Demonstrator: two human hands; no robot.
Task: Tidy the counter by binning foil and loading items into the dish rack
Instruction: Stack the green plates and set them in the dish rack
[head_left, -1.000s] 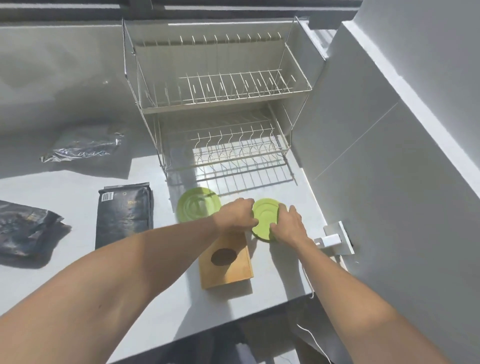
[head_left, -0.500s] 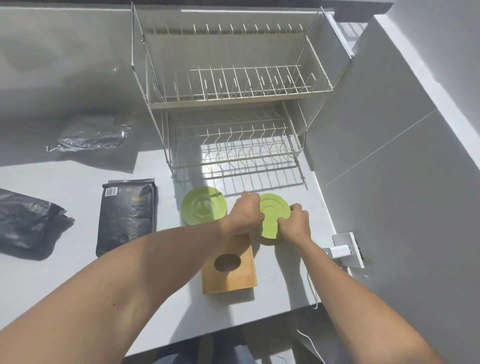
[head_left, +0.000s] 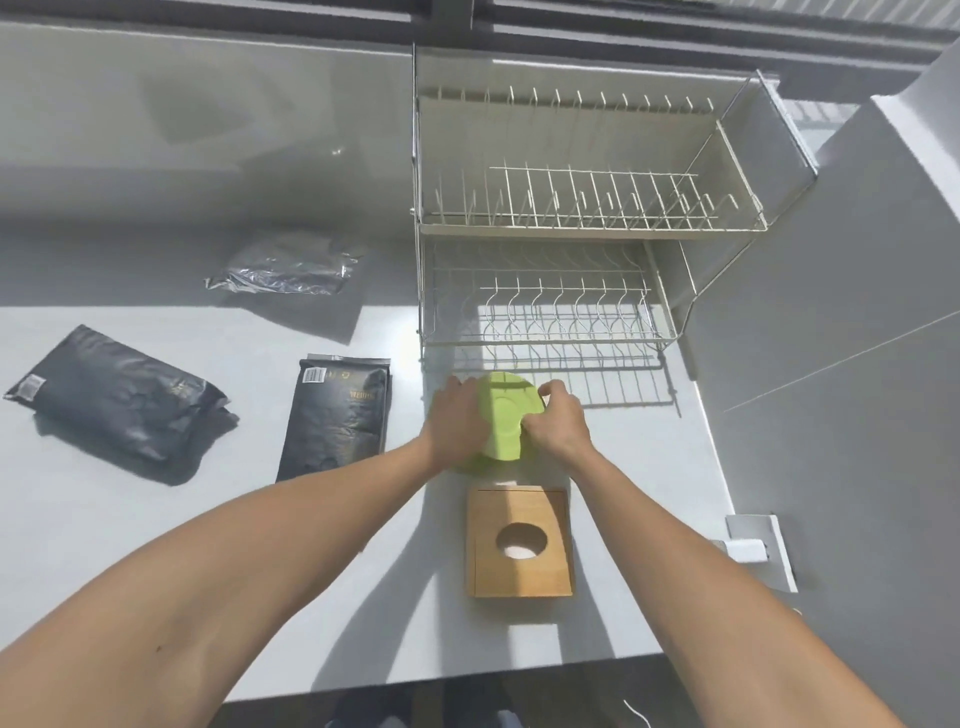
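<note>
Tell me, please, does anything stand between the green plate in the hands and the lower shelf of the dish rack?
Nothing visible does. Both hands, left and right, hold the green plate just before the dish rack, whose lower shelf is empty.

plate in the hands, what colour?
Lime green plate, plain; clearest in the head view.

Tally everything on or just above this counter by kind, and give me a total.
Green plates: 2, the held plate and a second plate mostly hidden beneath it
Black bags: 2
Silver foil bag: 1
Wooden box: 1
Dish rack: 1
Total: 7
</note>
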